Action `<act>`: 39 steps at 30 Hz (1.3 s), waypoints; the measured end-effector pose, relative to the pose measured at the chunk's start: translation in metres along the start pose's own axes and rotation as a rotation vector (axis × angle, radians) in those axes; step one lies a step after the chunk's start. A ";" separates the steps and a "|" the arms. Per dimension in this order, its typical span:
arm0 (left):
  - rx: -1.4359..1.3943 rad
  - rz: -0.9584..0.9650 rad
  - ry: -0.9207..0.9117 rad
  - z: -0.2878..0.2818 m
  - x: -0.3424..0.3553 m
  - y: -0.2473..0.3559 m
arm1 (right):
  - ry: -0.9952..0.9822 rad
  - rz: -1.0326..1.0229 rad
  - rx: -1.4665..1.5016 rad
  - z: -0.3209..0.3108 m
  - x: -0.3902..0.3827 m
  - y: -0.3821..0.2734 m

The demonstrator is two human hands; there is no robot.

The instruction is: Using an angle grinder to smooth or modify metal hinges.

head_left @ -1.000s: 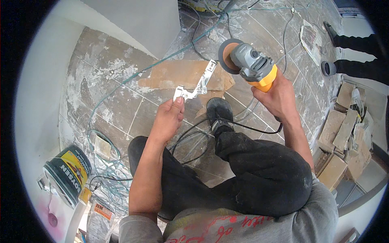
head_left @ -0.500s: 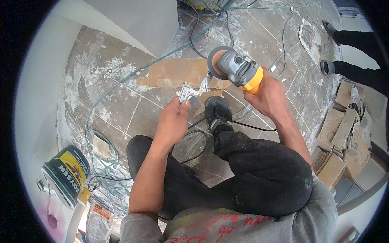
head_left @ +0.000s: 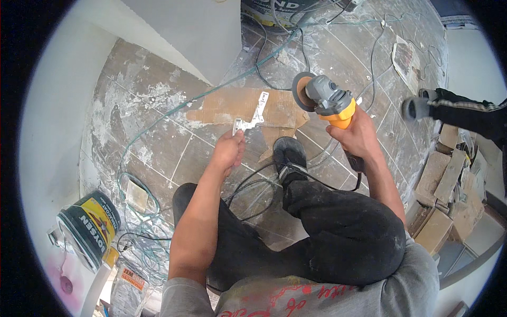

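Note:
My left hand [head_left: 229, 153] is closed on the lower end of a small, stepped silver metal bracket [head_left: 257, 117], which looks like a hinge part. The bracket points up and away from my fingers, above a flat piece of brown cardboard [head_left: 222, 105] on the floor. In my right hand [head_left: 358, 138] is an angle grinder [head_left: 330, 96] with a grey metal head and a yellow body, my fingers wrapped round its grip. Its round brown disc [head_left: 302, 91] stands apart from the bracket, to the right of it.
Teal and black cords [head_left: 253, 58] cross the white-splattered tile floor [head_left: 158, 100]. A dark green bucket [head_left: 90, 227] stands at left, another bucket [head_left: 274, 13] at the far side. Cardboard boxes [head_left: 449, 179] pile up at right, near another person's legs [head_left: 465, 113]. A grey panel [head_left: 195, 37] juts in at far left.
The grinder has moved right and slightly up, its disc now away from the bracket. The bracket has turned more upright in my left hand. The other person's feet have shifted.

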State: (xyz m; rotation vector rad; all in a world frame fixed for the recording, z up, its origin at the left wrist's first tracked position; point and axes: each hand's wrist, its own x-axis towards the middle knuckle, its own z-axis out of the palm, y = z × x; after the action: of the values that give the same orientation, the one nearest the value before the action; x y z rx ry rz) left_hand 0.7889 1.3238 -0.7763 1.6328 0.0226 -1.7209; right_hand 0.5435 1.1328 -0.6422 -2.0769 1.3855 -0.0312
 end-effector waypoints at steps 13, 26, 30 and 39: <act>1.258 0.664 0.695 0.004 0.010 -0.019 | 0.038 0.350 1.028 0.001 0.022 0.066; 0.589 0.510 -0.361 0.178 -0.044 0.012 | 0.049 0.419 1.431 0.011 0.032 0.074; 0.653 0.441 -0.275 0.164 -0.038 -0.006 | 0.032 0.551 1.446 0.036 0.031 0.090; 0.234 0.179 -0.566 0.170 -0.063 0.007 | 0.329 0.538 1.195 0.023 0.017 0.048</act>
State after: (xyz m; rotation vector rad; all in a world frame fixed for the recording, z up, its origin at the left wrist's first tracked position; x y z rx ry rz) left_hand 0.6422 1.2664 -0.6868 1.2015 -0.5965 -2.0366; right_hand 0.5199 1.1182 -0.6908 -0.7113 1.5005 -0.7900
